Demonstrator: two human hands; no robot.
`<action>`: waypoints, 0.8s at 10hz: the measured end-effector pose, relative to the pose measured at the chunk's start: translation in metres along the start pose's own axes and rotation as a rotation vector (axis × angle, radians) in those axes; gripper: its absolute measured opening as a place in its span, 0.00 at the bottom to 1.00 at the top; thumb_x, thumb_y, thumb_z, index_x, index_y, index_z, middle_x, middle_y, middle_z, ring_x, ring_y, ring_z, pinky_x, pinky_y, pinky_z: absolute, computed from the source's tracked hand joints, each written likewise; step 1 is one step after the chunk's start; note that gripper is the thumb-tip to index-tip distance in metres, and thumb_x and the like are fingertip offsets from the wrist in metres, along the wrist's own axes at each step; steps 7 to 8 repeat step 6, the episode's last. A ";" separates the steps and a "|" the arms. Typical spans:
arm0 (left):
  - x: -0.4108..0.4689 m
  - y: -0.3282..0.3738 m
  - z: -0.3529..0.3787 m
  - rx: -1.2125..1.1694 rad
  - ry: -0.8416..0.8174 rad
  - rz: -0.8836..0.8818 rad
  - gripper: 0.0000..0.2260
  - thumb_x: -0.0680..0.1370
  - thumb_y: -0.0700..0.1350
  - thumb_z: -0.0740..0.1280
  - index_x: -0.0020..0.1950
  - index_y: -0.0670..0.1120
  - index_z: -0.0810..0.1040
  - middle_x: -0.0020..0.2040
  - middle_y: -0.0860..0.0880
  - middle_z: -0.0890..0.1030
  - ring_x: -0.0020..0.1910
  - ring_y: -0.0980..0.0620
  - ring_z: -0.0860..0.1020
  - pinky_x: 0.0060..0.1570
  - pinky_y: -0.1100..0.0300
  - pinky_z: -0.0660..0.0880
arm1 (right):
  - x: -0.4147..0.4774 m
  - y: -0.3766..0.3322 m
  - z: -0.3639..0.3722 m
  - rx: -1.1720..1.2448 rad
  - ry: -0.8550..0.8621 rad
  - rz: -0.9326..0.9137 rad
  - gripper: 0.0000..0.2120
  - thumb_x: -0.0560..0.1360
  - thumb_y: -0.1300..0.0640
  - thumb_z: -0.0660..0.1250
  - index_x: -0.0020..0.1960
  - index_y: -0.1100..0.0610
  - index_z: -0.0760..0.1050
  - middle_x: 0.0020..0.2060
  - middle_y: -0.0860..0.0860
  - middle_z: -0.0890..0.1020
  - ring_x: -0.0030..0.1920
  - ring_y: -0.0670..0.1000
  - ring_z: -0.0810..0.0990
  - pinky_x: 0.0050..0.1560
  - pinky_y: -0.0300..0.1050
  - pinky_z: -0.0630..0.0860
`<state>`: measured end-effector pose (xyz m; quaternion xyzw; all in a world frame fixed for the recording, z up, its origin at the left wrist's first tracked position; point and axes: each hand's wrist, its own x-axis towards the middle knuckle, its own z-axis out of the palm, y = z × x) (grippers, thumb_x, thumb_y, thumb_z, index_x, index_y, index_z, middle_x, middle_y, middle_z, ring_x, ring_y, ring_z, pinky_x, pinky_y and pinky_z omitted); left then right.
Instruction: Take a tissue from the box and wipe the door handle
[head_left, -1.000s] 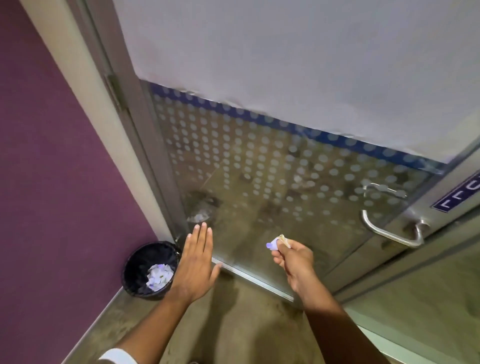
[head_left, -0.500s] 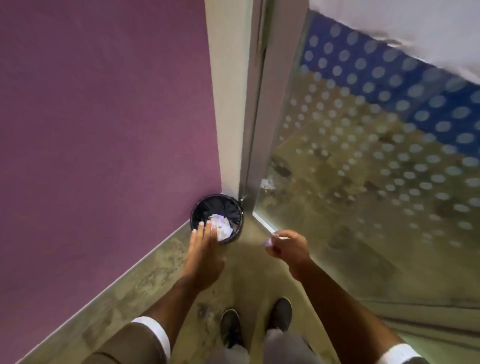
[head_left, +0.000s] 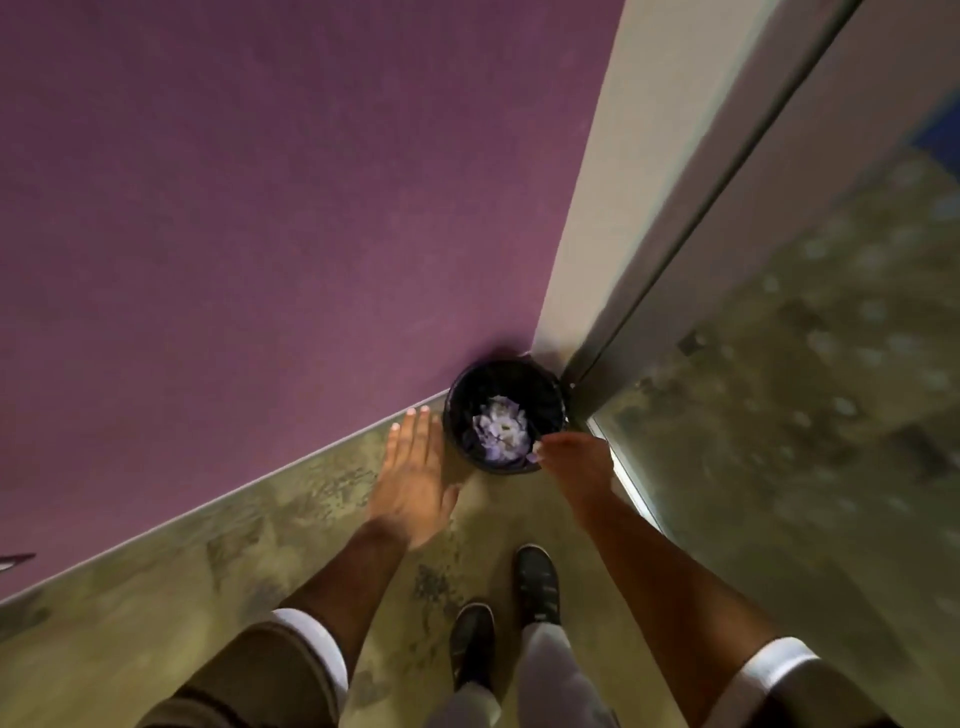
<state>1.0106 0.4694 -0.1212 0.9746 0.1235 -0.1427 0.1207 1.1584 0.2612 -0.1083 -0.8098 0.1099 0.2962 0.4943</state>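
Since a moment ago the right hand has reached the rim of the black bin, fingers pinched on the tissue at its edge. Beside the bin, the left hand hovers flat, fingers spread, holding nothing.

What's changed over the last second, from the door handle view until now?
The view swung down from the door to the corner. The right hand carried the crumpled tissue to the rim of the black bin, where it's barely visible at the fingertips. The left hand stayed open and flat, holding nothing. The bin still holds used tissues.
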 end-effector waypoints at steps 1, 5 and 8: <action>0.030 -0.007 0.031 0.038 0.021 -0.068 0.43 0.84 0.60 0.61 0.86 0.36 0.44 0.87 0.35 0.44 0.87 0.36 0.41 0.85 0.42 0.39 | 0.051 0.018 0.021 -0.239 0.131 -0.163 0.04 0.70 0.62 0.75 0.40 0.54 0.87 0.36 0.55 0.88 0.42 0.57 0.86 0.46 0.52 0.82; 0.083 -0.048 0.165 0.104 0.002 -0.148 0.44 0.85 0.63 0.57 0.86 0.37 0.38 0.86 0.36 0.37 0.86 0.37 0.36 0.83 0.43 0.32 | 0.193 0.120 0.095 -0.414 -0.030 -0.143 0.11 0.76 0.55 0.75 0.57 0.58 0.86 0.54 0.59 0.87 0.56 0.59 0.84 0.48 0.42 0.71; 0.085 -0.051 0.177 0.096 -0.035 -0.162 0.44 0.86 0.64 0.56 0.86 0.38 0.36 0.86 0.37 0.34 0.85 0.39 0.33 0.82 0.43 0.31 | 0.206 0.136 0.099 -0.411 -0.015 -0.104 0.14 0.78 0.58 0.72 0.62 0.58 0.84 0.60 0.59 0.86 0.61 0.60 0.82 0.54 0.44 0.72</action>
